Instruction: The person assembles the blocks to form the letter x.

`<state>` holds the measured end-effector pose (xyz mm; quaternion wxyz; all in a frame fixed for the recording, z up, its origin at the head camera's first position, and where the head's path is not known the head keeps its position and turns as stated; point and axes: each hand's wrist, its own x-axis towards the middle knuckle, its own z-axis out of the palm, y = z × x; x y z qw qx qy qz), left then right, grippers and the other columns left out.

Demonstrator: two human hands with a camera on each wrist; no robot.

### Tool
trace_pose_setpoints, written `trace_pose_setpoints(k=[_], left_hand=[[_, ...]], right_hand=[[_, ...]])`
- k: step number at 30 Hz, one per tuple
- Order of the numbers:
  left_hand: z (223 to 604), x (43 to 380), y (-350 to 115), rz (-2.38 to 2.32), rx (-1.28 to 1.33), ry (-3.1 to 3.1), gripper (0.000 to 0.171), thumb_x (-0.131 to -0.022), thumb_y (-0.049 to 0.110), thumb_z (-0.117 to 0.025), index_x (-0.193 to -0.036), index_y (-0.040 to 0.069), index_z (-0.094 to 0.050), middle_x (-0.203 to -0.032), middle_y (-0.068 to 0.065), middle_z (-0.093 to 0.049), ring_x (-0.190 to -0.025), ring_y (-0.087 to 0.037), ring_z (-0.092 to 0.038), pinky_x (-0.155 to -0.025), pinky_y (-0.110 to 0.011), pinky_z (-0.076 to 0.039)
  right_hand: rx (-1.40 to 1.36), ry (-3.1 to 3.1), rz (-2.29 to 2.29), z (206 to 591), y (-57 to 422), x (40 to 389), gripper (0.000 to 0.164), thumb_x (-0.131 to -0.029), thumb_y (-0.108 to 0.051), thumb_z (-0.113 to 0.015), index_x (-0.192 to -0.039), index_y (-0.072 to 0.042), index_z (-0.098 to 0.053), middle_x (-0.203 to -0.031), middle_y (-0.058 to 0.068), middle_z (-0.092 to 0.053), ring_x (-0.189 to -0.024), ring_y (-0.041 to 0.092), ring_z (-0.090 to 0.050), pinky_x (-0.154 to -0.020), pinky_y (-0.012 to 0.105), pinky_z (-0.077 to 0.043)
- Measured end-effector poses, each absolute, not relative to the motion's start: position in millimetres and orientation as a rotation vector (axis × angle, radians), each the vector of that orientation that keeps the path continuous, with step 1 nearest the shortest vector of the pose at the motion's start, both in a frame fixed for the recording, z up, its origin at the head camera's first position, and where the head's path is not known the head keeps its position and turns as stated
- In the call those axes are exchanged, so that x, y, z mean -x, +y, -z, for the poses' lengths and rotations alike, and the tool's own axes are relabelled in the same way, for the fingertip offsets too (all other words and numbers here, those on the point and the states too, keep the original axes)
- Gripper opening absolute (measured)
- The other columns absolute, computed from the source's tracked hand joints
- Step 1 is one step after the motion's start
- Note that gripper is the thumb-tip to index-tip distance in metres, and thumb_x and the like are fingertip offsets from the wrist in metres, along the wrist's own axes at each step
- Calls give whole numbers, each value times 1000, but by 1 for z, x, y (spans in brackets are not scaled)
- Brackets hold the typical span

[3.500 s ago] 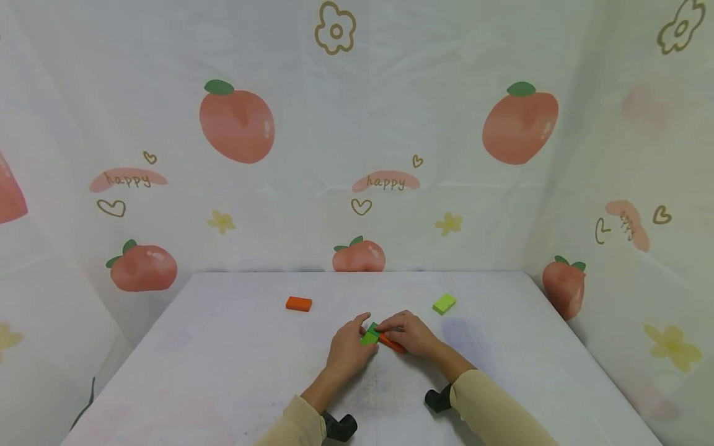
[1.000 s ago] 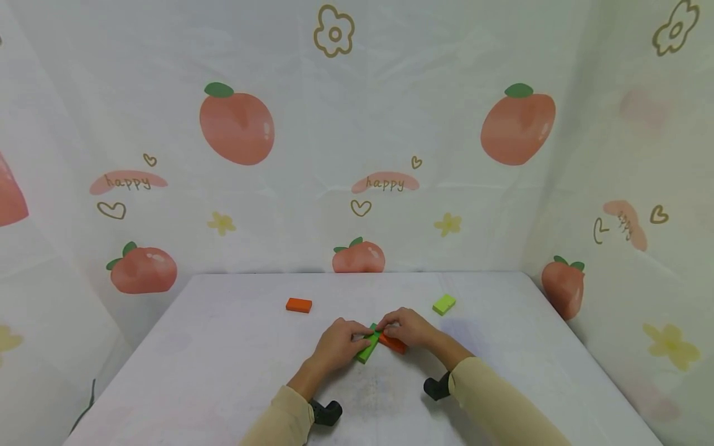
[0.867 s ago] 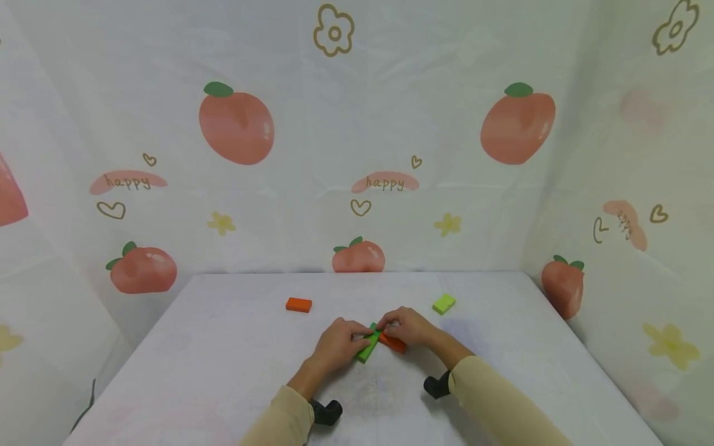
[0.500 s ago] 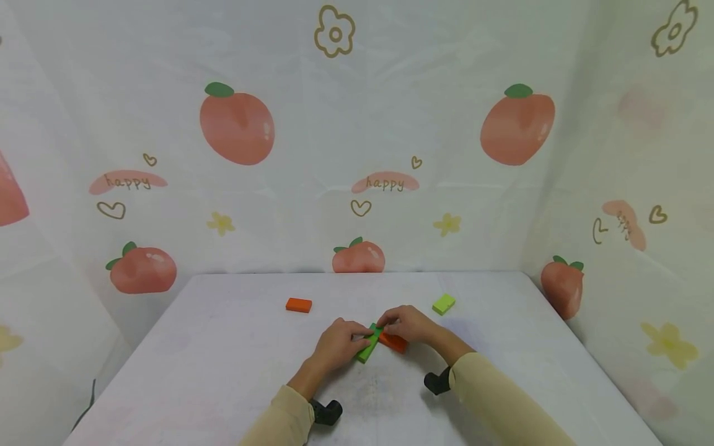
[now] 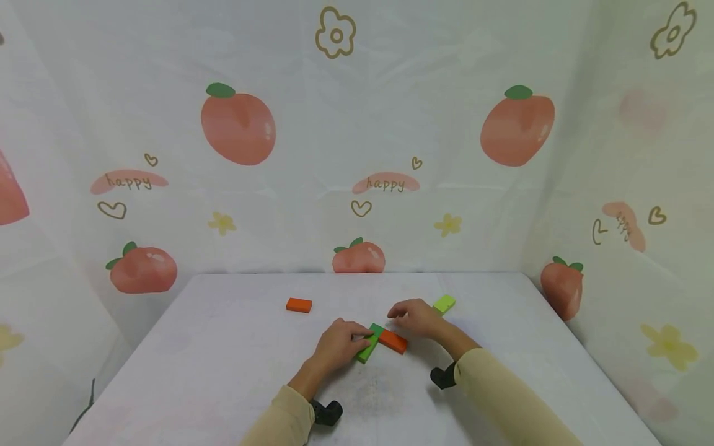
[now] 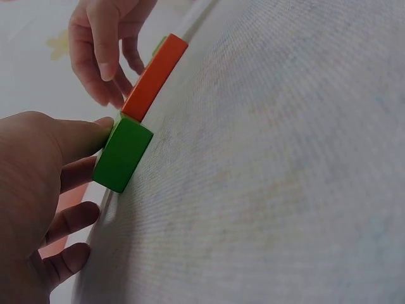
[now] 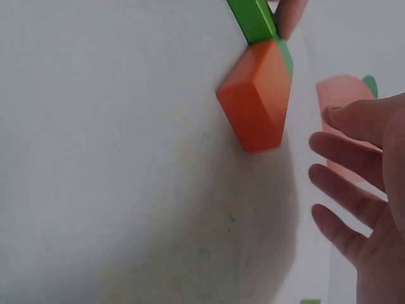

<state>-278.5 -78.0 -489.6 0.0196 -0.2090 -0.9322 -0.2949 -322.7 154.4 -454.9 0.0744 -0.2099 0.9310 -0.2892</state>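
In the head view, my left hand (image 5: 337, 344) pinches a bright green block (image 5: 368, 350) lying on the table, thumb and fingertips at its left side. A darker green block (image 5: 377, 329) adjoins it at the far end, partly covered by fingertips. Touching the green pieces, an orange block (image 5: 393, 342) slants toward the near right. My right hand (image 5: 415, 317) hovers behind the orange block with fingers loosely bent, holding nothing. From the right wrist, a gap separates those fingers from the orange block (image 7: 256, 101). The left wrist view shows the green block's end face (image 6: 123, 155).
On the white table (image 5: 234, 371), another orange block (image 5: 299, 305) lies at the back left. A yellow-green block (image 5: 445, 303) sits at the back right, just behind my right hand. Behind the table hangs a fruit-printed cloth (image 5: 301, 235).
My right hand has let go near the orange and green blocks and moved back and right. Earlier, my left hand shifted left on the green block; lately it stays still.
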Motion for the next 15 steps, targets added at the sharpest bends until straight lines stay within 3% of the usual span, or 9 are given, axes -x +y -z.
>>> trace_pose_setpoints(k=[15], left_hand=[[490,277,-78,930,616,-2896,27,-89,31,-71,-114,25,-75,-110,8,-70,-81,-10,-46,-65,-25,-40]], right_hand=[[571,3083,906,466,177,329,8,-85,-14,-75,-93,-17,-75,-101,-1,-68,-99,23,-54,-90,42,-45]])
